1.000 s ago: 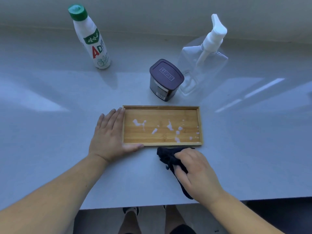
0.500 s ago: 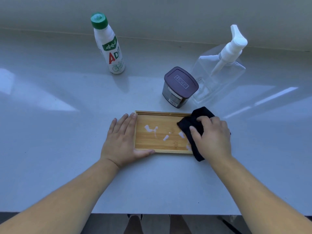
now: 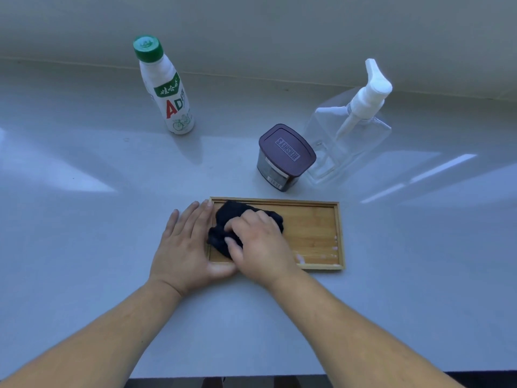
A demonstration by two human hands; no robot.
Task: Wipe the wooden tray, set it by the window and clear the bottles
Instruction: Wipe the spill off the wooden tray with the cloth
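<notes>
My left hand (image 3: 186, 245) lies flat and spread against the tray's (image 3: 313, 233) left end on the counter (image 3: 84, 247), steadying it; my right hand (image 3: 260, 245) presses a bunched dark cloth (image 3: 226, 219) into the tray's left half. Wiping step underway. Next, I judge, a pass right for the white spots (image 3: 334, 247); 3 containers behind, untouched.
</notes>
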